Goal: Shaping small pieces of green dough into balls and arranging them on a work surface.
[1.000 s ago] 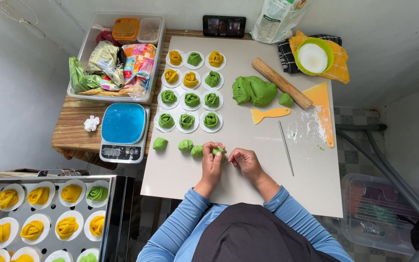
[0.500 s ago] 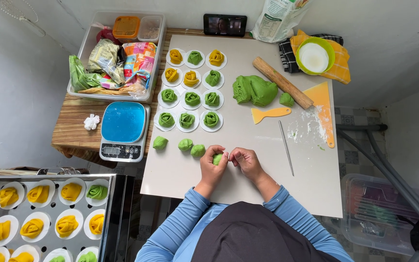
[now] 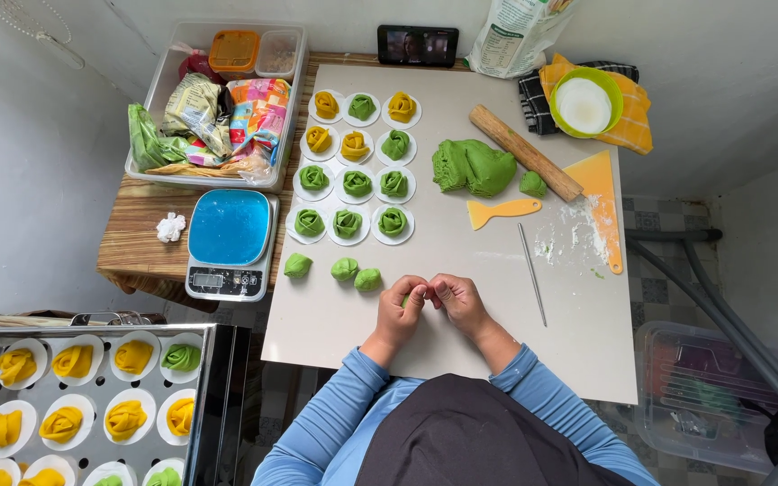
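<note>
Risk: the small green dough piece (image 3: 406, 301) pinched between left hand (image 3: 404, 309) and right hand (image 3: 456, 300), near the board's front edge, may tear if squeezed hard.
Steel tray (image 3: 202, 378), near left: yellow and green rolled buns on paper rounds.
Clear plastic tub (image 3: 158, 88), far left: packets, small boxes.
Green bowl (image 3: 617, 92), far right: white flour.

The bench (image 3: 461, 342) is pale grey. On it lie white paper rounds (image 3: 356, 184) carrying green and yellow shaped buns, three green dough balls (image 3: 345, 269), a green dough lump (image 3: 472, 167), a wooden rolling pin (image 3: 525, 152), a yellow scraper (image 3: 502, 211) and a thin metal stick (image 3: 532, 274).
</note>
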